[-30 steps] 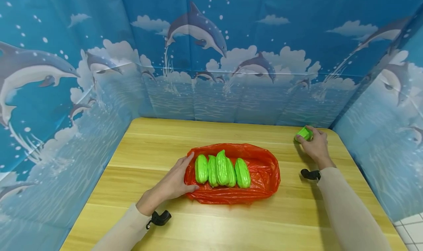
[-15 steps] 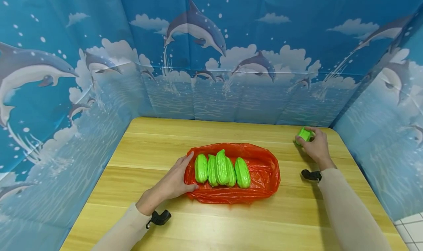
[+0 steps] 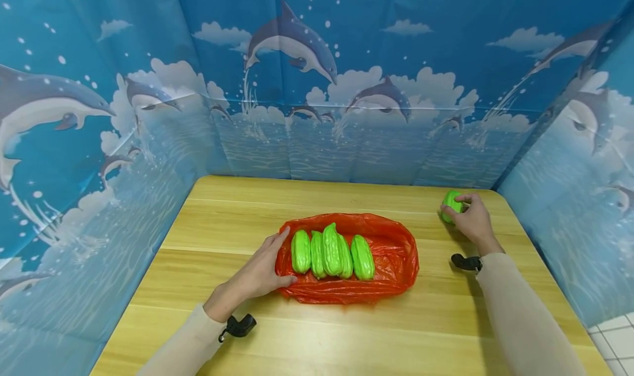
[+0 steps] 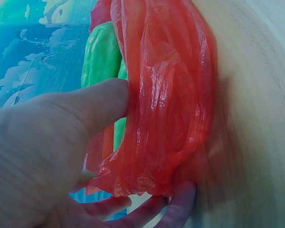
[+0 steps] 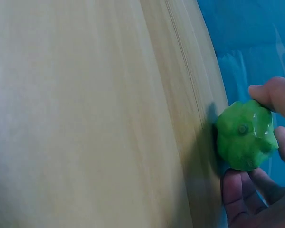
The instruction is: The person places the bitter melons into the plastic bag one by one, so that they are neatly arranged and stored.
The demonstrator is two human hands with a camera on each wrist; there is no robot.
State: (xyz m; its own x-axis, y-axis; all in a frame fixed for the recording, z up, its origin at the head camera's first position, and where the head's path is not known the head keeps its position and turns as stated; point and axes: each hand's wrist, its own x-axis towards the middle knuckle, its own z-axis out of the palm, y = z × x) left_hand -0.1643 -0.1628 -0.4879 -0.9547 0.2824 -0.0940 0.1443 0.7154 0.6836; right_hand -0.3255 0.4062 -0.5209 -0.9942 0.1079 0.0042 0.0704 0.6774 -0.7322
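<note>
My left hand (image 3: 260,268) holds the left end of a red plastic bag (image 3: 396,255) whose mouth is spread wide. In the left wrist view the thumb (image 4: 109,102) hooks over the rim of the bag (image 4: 166,95), the other fingers outside it. Several bright green, ridged bitter melons (image 3: 332,250) lie side by side in the bag. At the table's far right corner my right hand (image 3: 474,222) grips another bitter melon (image 3: 452,206) between thumb and fingers. The right wrist view shows that melon (image 5: 244,135) end-on; whether it touches the table is unclear.
Both hands work over a light wooden table (image 3: 223,211) with rounded far corners. Blue dolphin-print curtains (image 3: 317,145) hang along its back and sides. Each wrist carries a small black device (image 3: 240,326). White tiles (image 3: 619,337) show at the lower right.
The melon in my right hand has turned from end-on to lengthwise in the head view, staying near the same spot. My left hand and the bag have hardly moved.
</note>
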